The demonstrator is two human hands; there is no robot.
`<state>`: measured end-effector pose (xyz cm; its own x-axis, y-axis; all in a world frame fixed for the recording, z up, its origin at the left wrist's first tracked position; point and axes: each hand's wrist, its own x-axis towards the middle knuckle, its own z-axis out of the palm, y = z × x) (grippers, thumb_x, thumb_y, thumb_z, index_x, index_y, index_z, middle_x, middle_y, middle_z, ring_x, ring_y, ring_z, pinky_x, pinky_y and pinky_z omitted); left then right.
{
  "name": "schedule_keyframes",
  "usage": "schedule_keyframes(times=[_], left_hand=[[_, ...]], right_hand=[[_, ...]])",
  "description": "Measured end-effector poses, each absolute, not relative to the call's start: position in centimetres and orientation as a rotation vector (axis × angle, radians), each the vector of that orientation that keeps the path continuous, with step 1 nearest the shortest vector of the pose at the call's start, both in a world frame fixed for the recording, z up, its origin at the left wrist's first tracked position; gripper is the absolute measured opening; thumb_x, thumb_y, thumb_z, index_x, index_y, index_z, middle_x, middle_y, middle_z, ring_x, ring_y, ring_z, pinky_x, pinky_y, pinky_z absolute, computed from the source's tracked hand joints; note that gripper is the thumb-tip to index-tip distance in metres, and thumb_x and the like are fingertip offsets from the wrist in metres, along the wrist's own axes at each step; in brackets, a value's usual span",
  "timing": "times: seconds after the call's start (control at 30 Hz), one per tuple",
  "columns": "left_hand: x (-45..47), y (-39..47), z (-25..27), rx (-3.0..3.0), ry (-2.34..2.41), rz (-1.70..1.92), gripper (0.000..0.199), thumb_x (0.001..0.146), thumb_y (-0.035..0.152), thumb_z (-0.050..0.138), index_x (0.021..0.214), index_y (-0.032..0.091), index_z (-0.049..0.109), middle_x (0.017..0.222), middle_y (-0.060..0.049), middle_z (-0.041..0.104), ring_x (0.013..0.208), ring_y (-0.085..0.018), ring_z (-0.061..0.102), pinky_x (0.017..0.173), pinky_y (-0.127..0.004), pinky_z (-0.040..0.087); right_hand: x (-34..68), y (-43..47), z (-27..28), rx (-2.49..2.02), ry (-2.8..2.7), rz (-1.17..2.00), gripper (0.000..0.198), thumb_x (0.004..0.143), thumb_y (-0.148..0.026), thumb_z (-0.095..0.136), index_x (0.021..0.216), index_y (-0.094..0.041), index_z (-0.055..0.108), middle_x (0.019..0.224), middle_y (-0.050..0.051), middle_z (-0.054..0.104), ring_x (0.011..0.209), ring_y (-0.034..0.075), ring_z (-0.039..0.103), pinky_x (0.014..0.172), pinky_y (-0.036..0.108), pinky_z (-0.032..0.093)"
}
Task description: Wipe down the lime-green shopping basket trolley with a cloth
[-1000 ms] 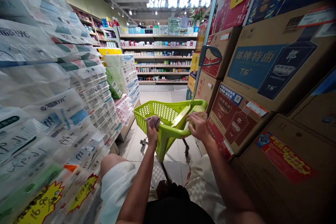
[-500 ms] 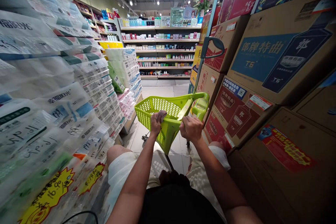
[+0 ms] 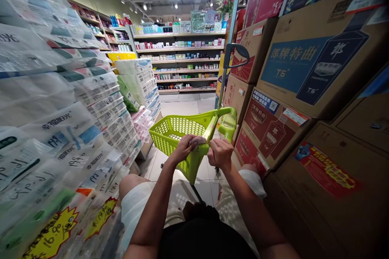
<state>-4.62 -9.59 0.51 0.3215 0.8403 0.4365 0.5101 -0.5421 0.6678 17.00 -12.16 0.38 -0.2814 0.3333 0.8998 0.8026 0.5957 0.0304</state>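
Observation:
A lime-green shopping basket cart [image 3: 164,134] with latticed sides stands between my knees. My left hand [image 3: 186,146] is closed on a small greyish-pink cloth [image 3: 199,140], pressed against the cart's near rim. Just to its right, my right hand [image 3: 220,153] grips the cart near its corner, fingers wrapped round the green frame. A tall pole with a dark loop handle [image 3: 240,54] rises behind the cart's right end. The inside of the basket shows bare green lattice in the part I can see.
Stacked tissue packs [image 3: 106,97] with yellow price signs [image 3: 50,232] crowd the left side. Cardboard cartons [image 3: 298,56] rise close on the right. Shelves [image 3: 182,60] of small boxes and bottles stand across the tiled aisle [image 3: 179,107].
My left hand has slid right along the rim with the cloth, close to my right hand. My right hand keeps its grip. The view has shifted slightly.

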Motion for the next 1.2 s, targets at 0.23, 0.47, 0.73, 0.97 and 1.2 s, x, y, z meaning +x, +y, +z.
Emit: schedule_keyframes(times=[0.23,0.47,0.73,0.97,1.2], left_hand=[[-7.5,-5.9,-4.9,1.939,1.46,1.349,0.029,0.102,0.05,0.054,0.107,0.025,0.069,0.111,-0.007,0.075,0.112,-0.027,0.067,0.125,-0.056,0.031],[-6.9,-6.2,-8.6,1.768,1.63,1.907,0.034,0.104,0.054,0.05,0.102,0.024,0.066,0.108,-0.012,0.072,0.11,-0.029,0.066,0.122,-0.063,0.03],[-1.1,-8.8,-12.2,1.844,1.492,2.297,0.019,0.107,0.034,0.045,0.118,0.025,0.058,0.127,-0.013,0.059,0.133,-0.025,0.053,0.117,-0.05,0.041],[-6.9,-7.7,-13.3,1.417,1.898,2.306,0.014,0.097,0.019,0.048,0.106,0.023,0.058,0.117,-0.013,0.055,0.122,-0.028,0.053,0.113,-0.053,0.043],[-7.6,-7.8,-11.9,1.185,2.057,2.228,0.017,0.091,0.012,0.048,0.101,0.021,0.058,0.112,-0.013,0.057,0.118,-0.03,0.053,0.113,-0.053,0.039]], right_hand=[[18.4,-11.8,0.3,-0.891,-1.862,-0.568,0.013,0.079,-0.022,0.045,0.068,-0.023,0.051,0.064,0.003,0.056,0.062,0.019,0.045,0.067,0.035,0.026],[19.3,-11.1,0.2,-0.888,-1.864,-0.525,0.014,0.08,-0.021,0.044,0.068,-0.024,0.05,0.064,0.003,0.056,0.063,0.019,0.046,0.068,0.036,0.027],[19.7,-10.6,0.4,-0.786,-1.841,-0.499,0.013,0.081,-0.02,0.045,0.071,-0.024,0.051,0.065,0.002,0.058,0.063,0.019,0.049,0.068,0.035,0.029],[19.7,-10.2,0.5,-0.758,-1.835,-0.466,0.012,0.08,-0.019,0.046,0.07,-0.024,0.05,0.063,0.001,0.057,0.063,0.019,0.049,0.068,0.035,0.03],[19.4,-9.9,0.0,-0.814,-1.853,-0.439,0.013,0.079,-0.022,0.046,0.068,-0.024,0.051,0.063,0.003,0.058,0.064,0.02,0.049,0.069,0.036,0.03]])
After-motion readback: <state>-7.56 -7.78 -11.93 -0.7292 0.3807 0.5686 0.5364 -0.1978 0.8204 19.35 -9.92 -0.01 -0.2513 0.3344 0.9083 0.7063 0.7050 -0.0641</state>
